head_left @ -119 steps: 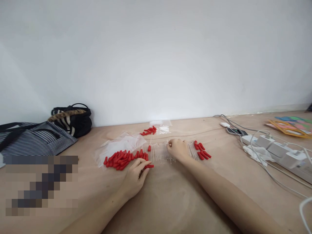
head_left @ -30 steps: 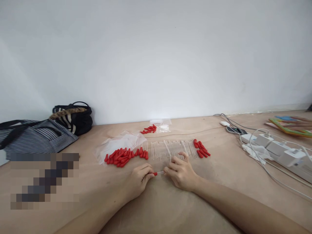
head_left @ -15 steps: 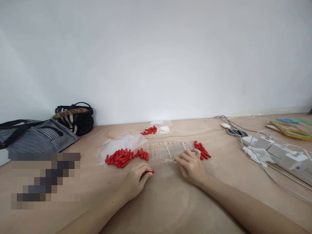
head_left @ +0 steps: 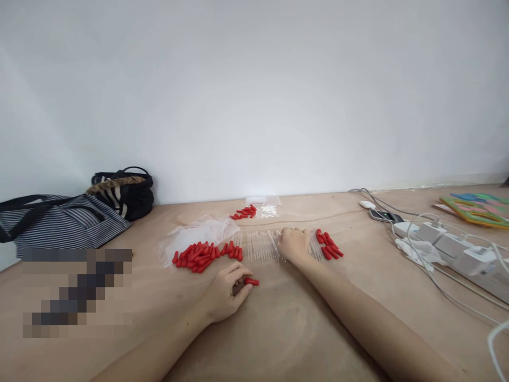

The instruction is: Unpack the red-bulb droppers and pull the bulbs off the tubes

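Observation:
My left hand [head_left: 226, 293] rests on the wooden table [head_left: 278, 329] with its fingers pinched on a small red cap [head_left: 251, 281]. Farther off, my right hand [head_left: 293, 245] lies curled over a row of thin clear tubes [head_left: 262, 246]; what its fingers hold is hidden. A loose heap of red caps [head_left: 203, 254] lies left of the tubes beside a clear plastic bag [head_left: 199, 233]. A smaller group of red-capped pieces [head_left: 329, 246] sits right of the tubes.
Another few red caps [head_left: 244, 212] lie on a small clear bag near the wall. A striped bag [head_left: 59, 225] and a black handbag [head_left: 125, 193] stand at the left. At the right are power strips [head_left: 457, 249], cables, a phone [head_left: 384, 214] and coloured sheets [head_left: 475, 208].
One second ago both hands met in front of me over a red cap and a clear tube. Since then my right hand has reached forward onto the row of tubes; my left keeps a red cap.

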Demonstrator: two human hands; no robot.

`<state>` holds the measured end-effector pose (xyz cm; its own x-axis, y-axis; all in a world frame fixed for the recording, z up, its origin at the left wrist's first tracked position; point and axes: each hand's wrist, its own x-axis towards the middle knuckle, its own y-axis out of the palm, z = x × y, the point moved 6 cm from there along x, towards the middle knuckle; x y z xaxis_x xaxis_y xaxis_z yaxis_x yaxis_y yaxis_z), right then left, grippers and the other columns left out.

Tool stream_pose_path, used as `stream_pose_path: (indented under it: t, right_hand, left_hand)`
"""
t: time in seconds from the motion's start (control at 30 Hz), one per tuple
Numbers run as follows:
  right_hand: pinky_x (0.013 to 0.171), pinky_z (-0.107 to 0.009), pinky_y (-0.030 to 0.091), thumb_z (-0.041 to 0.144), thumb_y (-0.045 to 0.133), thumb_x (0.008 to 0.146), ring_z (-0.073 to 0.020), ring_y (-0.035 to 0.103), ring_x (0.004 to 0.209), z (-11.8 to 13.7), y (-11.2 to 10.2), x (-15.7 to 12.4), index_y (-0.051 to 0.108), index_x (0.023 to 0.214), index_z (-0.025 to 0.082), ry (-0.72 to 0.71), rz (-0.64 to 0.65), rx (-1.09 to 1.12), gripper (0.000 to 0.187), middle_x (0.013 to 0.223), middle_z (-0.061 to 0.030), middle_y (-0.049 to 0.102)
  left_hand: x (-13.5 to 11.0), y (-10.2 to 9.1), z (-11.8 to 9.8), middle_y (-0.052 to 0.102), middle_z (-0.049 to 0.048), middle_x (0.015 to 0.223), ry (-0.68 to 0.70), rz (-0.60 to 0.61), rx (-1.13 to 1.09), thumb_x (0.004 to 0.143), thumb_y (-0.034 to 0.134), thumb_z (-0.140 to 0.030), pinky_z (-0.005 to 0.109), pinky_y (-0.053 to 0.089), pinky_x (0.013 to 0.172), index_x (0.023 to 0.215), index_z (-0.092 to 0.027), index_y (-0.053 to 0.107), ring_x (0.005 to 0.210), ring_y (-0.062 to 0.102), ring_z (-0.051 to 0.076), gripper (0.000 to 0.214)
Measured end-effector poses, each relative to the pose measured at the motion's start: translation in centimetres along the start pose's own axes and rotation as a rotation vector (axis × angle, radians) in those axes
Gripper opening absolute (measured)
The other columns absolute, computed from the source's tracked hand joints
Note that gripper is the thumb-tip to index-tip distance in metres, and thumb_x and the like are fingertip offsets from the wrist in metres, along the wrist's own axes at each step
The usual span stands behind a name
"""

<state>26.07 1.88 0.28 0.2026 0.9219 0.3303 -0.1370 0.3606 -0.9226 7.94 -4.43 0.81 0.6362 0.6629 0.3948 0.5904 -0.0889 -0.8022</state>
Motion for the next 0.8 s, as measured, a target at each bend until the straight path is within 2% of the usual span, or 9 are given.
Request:
stream_pose_path:
  t: [0.17, 0.27, 0.33, 0.47, 0.57, 0.7, 0.8]
  right_hand:
    - [0.072, -0.037, 0.028, 0.025, 0.048, 0.079, -0.0267, 0.057, 0.083, 0.4, 0.1, -0.2, 0.063, 0.084, 0.012, -0.001, -0.005, 0.044, 0.021, 0.08, -0.0154, 0.065]
    - [0.072, -0.033, 0.029, 0.034, 0.044, 0.084, -0.0216, 0.055, 0.086, 0.2, -0.6, -0.9, 0.063, 0.092, 0.018, -0.061, -0.016, 0.107, 0.026, 0.085, -0.009, 0.066]
    - [0.073, -0.03, 0.029, 0.038, 0.045, 0.085, -0.0171, 0.053, 0.087, 0.5, -1.3, -2.0, 0.063, 0.094, 0.024, -0.201, -0.042, 0.199, 0.025, 0.087, -0.0032, 0.065]
    - [0.073, -0.03, 0.026, 0.044, 0.055, 0.079, -0.0148, 0.05, 0.086, 2.5, -2.3, -5.4, 0.063, 0.096, 0.029, -0.644, -0.115, 0.378, 0.024, 0.091, 0.0002, 0.064]
    - [0.073, -0.032, 0.023, 0.041, 0.055, 0.08, -0.0142, 0.049, 0.081, 3.9, -2.0, -7.3, 0.064, 0.094, 0.029, -0.803, -0.151, 0.367, 0.02, 0.083, 0.0006, 0.065]
    - [0.076, -0.035, 0.021, 0.029, 0.048, 0.085, -0.0139, 0.048, 0.076, 4.3, -2.2, -7.8, 0.066, 0.089, 0.027, -0.831, -0.215, 0.385, 0.018, 0.07, 0.0002, 0.065]
    - [0.079, -0.035, 0.02, 0.032, 0.048, 0.084, -0.0135, 0.049, 0.074, 1.5, -3.3, -6.4, 0.067, 0.087, 0.028, -0.682, -0.283, 0.41, 0.019, 0.069, 0.0005, 0.064]
  left_hand:
    - [0.2, 0.0, 0.3, 0.057, 0.0022, 0.074, -0.019, 0.014, -0.018, 0.078, 0.047, -0.015, 0.021, 0.044, 0.054, 0.081, -0.017, 0.062, 0.06, 0.052, 0.01, 0.016]
    - [0.2, 0.1, 0.7, 0.059, 0.0018, 0.075, -0.035, -0.007, -0.029, 0.08, 0.048, -0.019, 0.022, 0.045, 0.055, 0.086, -0.018, 0.061, 0.06, 0.053, 0.01, 0.015]
    - [0.1, 0.1, 1.0, 0.06, 0.0015, 0.075, -0.059, -0.033, -0.038, 0.081, 0.048, -0.021, 0.022, 0.046, 0.056, 0.089, -0.018, 0.059, 0.06, 0.054, 0.011, 0.015]
    - [-0.1, 0.4, 1.4, 0.059, -0.0003, 0.071, -0.126, -0.093, -0.061, 0.08, 0.049, -0.021, 0.024, 0.047, 0.057, 0.09, -0.018, 0.053, 0.062, 0.056, 0.012, 0.011]
    - [-0.2, 0.5, 1.0, 0.058, -0.0012, 0.069, -0.107, -0.128, -0.077, 0.081, 0.046, -0.02, 0.025, 0.048, 0.058, 0.086, -0.019, 0.05, 0.061, 0.056, 0.012, 0.007]
    - [0.0, 0.0, 0.7, 0.059, 0.0008, 0.074, -0.027, -0.177, -0.021, 0.081, 0.047, -0.024, 0.026, 0.047, 0.062, 0.087, -0.019, 0.05, 0.067, 0.057, 0.013, 0.009]
    - [0.5, -1.3, 2.0, 0.061, 0.0039, 0.079, -0.051, -0.261, 0.206, 0.081, 0.05, -0.03, 0.031, 0.044, 0.071, 0.085, -0.018, 0.053, 0.076, 0.056, 0.018, 0.014]
